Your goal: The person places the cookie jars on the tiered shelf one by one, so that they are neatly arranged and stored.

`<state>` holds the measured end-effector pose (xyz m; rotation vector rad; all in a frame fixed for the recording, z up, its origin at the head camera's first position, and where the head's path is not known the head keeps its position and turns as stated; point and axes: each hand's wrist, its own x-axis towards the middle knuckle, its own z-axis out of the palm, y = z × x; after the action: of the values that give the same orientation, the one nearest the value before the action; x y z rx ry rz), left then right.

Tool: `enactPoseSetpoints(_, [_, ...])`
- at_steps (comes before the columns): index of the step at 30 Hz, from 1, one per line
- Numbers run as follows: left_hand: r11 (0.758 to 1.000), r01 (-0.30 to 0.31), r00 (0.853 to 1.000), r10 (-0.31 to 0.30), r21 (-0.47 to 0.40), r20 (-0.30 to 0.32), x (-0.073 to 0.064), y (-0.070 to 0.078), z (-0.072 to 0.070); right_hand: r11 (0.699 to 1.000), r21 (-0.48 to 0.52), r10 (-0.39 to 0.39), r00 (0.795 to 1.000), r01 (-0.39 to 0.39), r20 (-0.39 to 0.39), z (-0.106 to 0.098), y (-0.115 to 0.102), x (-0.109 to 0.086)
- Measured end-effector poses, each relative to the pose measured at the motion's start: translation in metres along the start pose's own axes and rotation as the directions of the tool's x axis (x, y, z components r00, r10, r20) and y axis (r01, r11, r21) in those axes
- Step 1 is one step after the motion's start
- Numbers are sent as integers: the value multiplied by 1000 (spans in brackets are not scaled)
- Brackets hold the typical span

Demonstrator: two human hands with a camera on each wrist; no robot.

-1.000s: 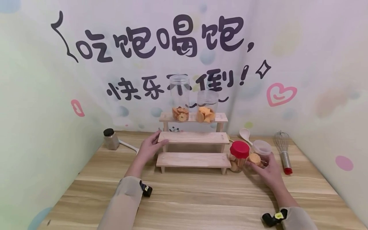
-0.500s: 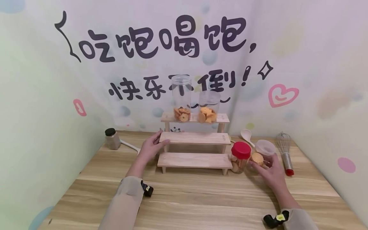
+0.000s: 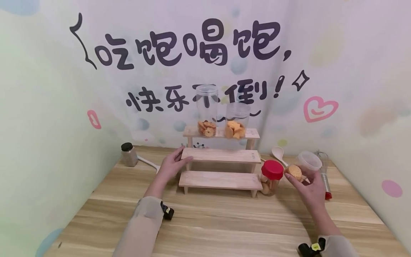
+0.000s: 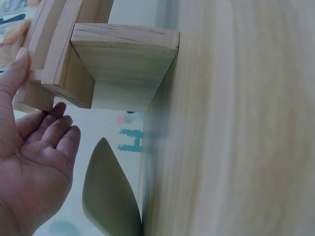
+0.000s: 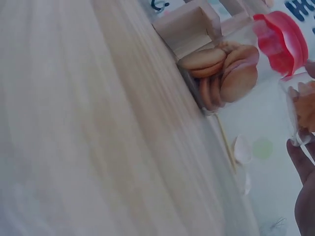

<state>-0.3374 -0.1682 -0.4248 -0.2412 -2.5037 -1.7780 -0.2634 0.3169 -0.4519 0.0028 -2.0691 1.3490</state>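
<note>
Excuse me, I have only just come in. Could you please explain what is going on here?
A person's left hand holds the left end of a wooden stand at its middle tier. The right hand grips a clear jar of cookies above the table, beside a red-lidded jar. On the stand's top tier, a taller jar and a shorter jar also contain cookies.

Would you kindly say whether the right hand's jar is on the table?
Off: the right wrist view shows the jar clear above the table.
</note>
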Motion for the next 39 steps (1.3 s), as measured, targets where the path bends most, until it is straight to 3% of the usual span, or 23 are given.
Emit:
enactPoseSetpoints(8, [1000, 6, 1000, -6, -21, 2, 0, 0, 0, 997, 11, -77, 996, 78, -52, -4, -19, 9])
enactPoseSetpoints(11, [1000, 0, 1000, 0, -11, 1, 0, 0, 1, 987, 50, -151, 985, 156, -86, -7, -44, 18])
enactPoseSetpoints(15, [1000, -3, 1000, 3, 3, -3, 0, 0, 1, 950, 228, -203, 977, 213, -69, -4, -88, 35])
enactPoseSetpoints(18, [1000, 4, 1000, -4, 19, -4, 0, -1, 0, 934, 310, -176, 984, 177, -33, 13, -119, 40])
enactPoseSetpoints(23, [1000, 10, 1000, -10, 7, -7, 0, 0, 1, 934, 314, -185, 983, 171, 15, 57, -161, 32])
enactPoseSetpoints(27, [1000, 18, 1000, -18, -18, -3, -2, 0, 5, 921, 312, -259, 965, 232, 49, 85, -172, 28])
enactPoseSetpoints(30, [999, 29, 1000, -30, -14, -7, -3, 2, 6, 907, 349, -274, 960, 237, 61, 97, -174, 27])
enactPoseSetpoints(39, [999, 30, 999, -30, -21, -11, 0, 1, 1, 888, 437, -217, 969, 146, 117, 127, -185, 24])
